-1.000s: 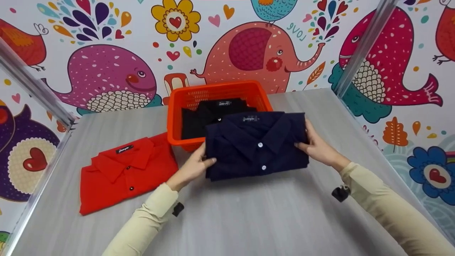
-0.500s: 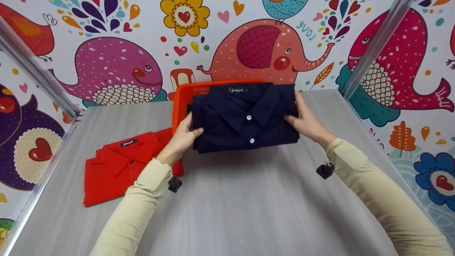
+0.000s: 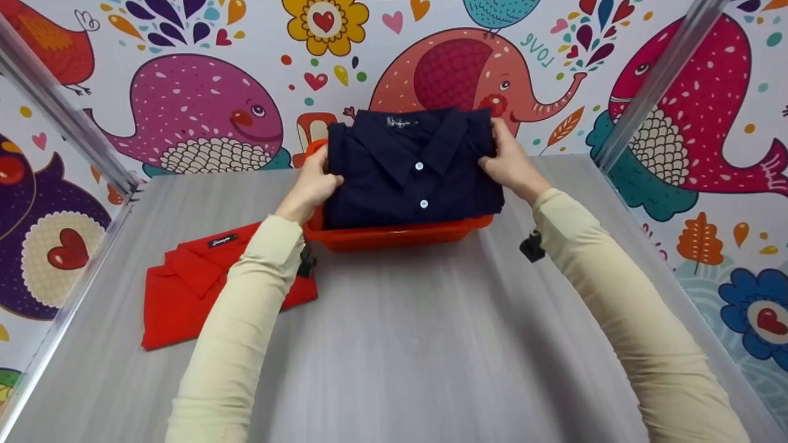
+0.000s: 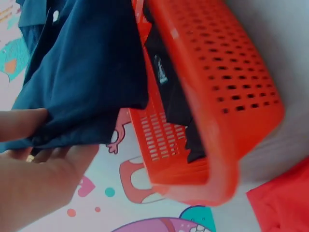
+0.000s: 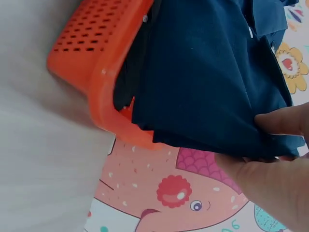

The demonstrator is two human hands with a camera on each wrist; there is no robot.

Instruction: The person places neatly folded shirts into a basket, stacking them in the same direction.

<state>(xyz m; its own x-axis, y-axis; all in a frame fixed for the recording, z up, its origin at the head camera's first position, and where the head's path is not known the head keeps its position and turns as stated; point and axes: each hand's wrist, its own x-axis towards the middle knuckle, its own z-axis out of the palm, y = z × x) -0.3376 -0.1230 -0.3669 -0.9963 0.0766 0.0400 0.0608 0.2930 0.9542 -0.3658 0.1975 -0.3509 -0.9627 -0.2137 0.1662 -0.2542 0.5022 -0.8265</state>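
A folded navy shirt (image 3: 381,191) with white buttons is held above the orange basket (image 3: 394,237), collar toward the back wall. My left hand (image 3: 313,187) pinches its left edge, thumb on top and fingers beneath, as the left wrist view also shows. On the opposite edge, my right hand (image 3: 512,163) grips the cloth the same way. Below the navy shirt, a black shirt (image 4: 174,92) lies inside the basket; the navy one hides most of it in the head view. The right wrist view shows the shirt's side (image 5: 193,82) hanging over the basket rim.
A folded red shirt (image 3: 178,295) lies on the grey table (image 3: 394,344) left of the basket, partly covered by my left forearm. A wall with printed cartoon animals (image 3: 209,111) stands close behind the basket. Metal posts (image 3: 662,86) mark the corners.
Both hands have carried the navy shirt away from me and slightly left, from in front of the basket to over it. The red shirt stays on the table.
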